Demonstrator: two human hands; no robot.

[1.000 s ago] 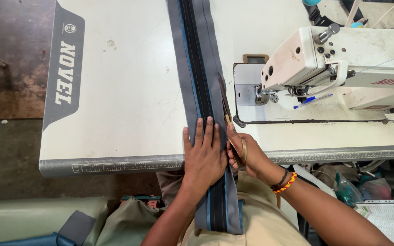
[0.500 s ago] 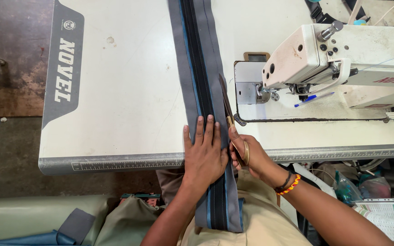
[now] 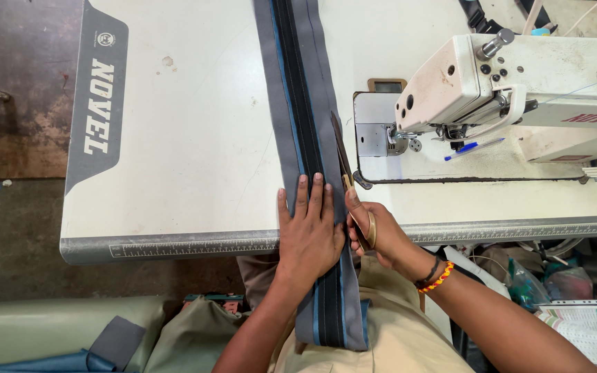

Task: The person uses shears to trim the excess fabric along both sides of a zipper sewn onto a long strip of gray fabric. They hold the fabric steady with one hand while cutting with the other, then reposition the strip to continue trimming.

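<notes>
On the table edge, hands [image 3: 310,231] pin grey strip [image 3: 297,90]; scissors [image 3: 345,169] alongside.

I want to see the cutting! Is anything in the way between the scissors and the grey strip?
Nothing visible. The scissors, held in the right hand, lie along the right edge of the grey strip. The left hand presses flat on the strip beside them, not in front of the blades.

I see matt grey cloth strip [image 3: 298,103] with a darker ribbed centre. Smooth white table [image 3: 195,138], slightly scuffed. Scissors [image 3: 343,162] look like dull metal.
</notes>
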